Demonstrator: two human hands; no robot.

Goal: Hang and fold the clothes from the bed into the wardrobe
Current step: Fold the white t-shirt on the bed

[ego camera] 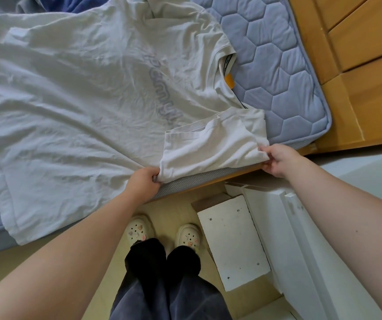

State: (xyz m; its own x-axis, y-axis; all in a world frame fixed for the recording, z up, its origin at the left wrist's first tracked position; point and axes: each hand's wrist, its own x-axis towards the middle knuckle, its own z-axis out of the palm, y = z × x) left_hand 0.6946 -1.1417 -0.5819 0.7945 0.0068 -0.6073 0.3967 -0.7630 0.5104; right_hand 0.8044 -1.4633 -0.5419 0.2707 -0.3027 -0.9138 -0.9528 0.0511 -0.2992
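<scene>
White T-shirt [81, 100] at mattress [277, 65] edge; left hand [142, 181] and right hand [277, 159] pinch its folded sleeve [213, 144].

One view only: head-worn, wide-angle, facing steeply down and slightly forward. The bed [277, 65] fills the frame from 9 through 2 o'clock at close range, within arm's reach. The left hand [142, 181] and right hand [277, 160] sit near centre; the wearer's shoes [139, 229] and floor [174, 204] lie toward 6 o'clock.
</scene>
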